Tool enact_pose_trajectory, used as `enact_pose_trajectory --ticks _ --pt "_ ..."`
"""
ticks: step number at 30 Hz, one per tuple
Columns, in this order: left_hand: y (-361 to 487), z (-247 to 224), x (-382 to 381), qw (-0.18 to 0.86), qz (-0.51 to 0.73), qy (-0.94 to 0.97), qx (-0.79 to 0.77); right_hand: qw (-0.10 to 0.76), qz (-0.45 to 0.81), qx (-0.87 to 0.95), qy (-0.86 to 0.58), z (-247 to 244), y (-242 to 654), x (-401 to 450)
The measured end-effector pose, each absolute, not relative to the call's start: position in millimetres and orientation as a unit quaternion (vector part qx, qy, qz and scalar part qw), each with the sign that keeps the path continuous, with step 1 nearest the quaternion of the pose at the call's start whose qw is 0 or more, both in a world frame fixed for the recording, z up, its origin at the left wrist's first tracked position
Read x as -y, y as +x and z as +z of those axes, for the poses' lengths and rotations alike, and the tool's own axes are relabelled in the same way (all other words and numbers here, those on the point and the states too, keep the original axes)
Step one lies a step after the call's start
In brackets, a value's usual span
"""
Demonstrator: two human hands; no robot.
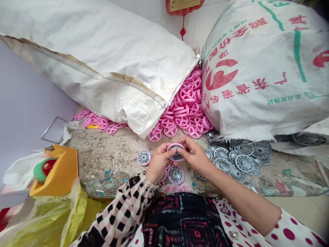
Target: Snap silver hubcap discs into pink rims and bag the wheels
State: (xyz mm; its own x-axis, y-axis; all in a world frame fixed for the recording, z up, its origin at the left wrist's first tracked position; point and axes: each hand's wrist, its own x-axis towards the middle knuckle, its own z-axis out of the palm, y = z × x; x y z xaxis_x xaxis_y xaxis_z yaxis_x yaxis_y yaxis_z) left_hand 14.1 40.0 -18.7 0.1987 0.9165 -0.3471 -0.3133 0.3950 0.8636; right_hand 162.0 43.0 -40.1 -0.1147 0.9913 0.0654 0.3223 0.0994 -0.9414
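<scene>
On the right-hand white woven sack (257, 61), red Chinese characters run right to left, 广东省著名 among them, beside a round red logo and an ® mark; its smaller green lettering is hard to read, as is the print on the red hanging ornament (183, 5). Four-spoked pink wheels (180, 111), smooth and plastic-looking, heap on the scuffed, paint-flecked bench (102, 151), while grey discs (244, 163) with slotted rims overlap on the right. The person's left hand (159, 163) and right hand (194, 154) together pinch a pink-rimmed grey wheel (177, 156) above the bench's front part, thumbs over its face. Round, without a long axis, it faces up toward the person.
</scene>
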Motion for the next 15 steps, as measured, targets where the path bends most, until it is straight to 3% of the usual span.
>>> enact_pose_trajectory --ticks 3,7,11,15 --pt "6.8 -17.8 -43.6 0.691 0.388 0.371 -0.484 0.339 0.400 0.661 -0.536 -35.0 168.9 -44.2" --pt "-8.1 -19.1 -50.7 0.634 0.219 0.529 -0.521 0.156 0.259 0.773 -0.557 -17.9 191.2 -44.7" --pt "-12.2 -21.1 -60.9 0.420 0.112 0.731 -0.526 -0.027 0.121 0.804 -0.582 -9.2 198.9 -39.1" --pt "-0.8 -21.3 -80.2 0.231 0.125 0.797 -0.543 -0.036 0.131 0.795 -0.592 -16.8 195.5 -38.3"
